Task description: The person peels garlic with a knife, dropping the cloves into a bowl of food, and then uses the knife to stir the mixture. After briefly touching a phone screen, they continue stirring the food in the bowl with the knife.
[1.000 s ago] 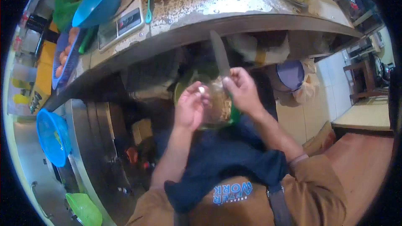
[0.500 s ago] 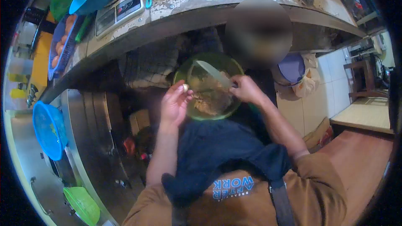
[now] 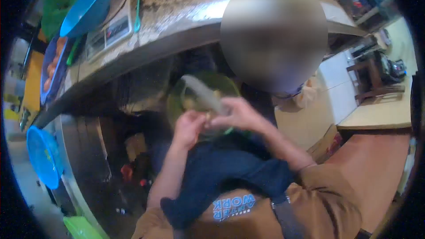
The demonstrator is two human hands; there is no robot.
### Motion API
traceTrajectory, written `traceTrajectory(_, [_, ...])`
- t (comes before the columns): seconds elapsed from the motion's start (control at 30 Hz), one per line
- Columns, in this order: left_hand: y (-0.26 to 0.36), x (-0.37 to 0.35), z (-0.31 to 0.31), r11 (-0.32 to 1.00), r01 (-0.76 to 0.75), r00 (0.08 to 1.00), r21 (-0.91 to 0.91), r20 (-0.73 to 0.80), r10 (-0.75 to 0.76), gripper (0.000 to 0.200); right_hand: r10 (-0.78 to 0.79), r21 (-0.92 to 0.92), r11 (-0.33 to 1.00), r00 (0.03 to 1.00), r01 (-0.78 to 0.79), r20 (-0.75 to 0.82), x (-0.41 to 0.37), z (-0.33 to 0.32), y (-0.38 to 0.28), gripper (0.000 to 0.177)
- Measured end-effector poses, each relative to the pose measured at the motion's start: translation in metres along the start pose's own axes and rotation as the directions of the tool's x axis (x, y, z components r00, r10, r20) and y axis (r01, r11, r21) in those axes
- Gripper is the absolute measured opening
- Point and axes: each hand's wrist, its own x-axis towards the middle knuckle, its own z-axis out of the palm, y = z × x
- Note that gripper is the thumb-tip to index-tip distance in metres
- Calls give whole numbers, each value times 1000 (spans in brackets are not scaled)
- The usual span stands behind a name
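Head view: knife (image 3: 201, 92) in right hand (image 3: 239, 114), seemingly.

Bright along the bench (image 3: 175, 15), washed out by white glare near its front edge, and sunk in deep shadow beneath; smeared by blur at the left hand (image 3: 187, 129), right hand (image 3: 240, 114) and knife (image 3: 201, 90); masked by a round, heavy blur at upper right of centre; bowed by wide-angle distortion towards black, vignetted corners
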Motion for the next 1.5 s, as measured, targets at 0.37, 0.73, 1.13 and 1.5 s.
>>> traceTrajectory(0.37, [34, 18, 42, 996, -80, 993, -30, 81, 82, 26, -431, -335, 894, 781, 299, -452, 2, -96, -62, 21])
traceTrajectory(0.73, [-54, 145, -87, 255, -211, 901, 944, 87, 425, 15, -346, -407, 913, 599, 37, -722, 58, -356, -115, 38])
traceTrajectory(1.13, [-79, 124, -119, -203, 59, 998, 977, -57, 13, 36, -116, 76, 979, 831, 187, -543, -26, -122, -43, 33])
traceTrajectory(1.5, [-132, 133, -151, -190, -303, 940, 934, 326, 99, 57, 369, 424, 809, 914, -406, 170, 10, 3, 101, 46])
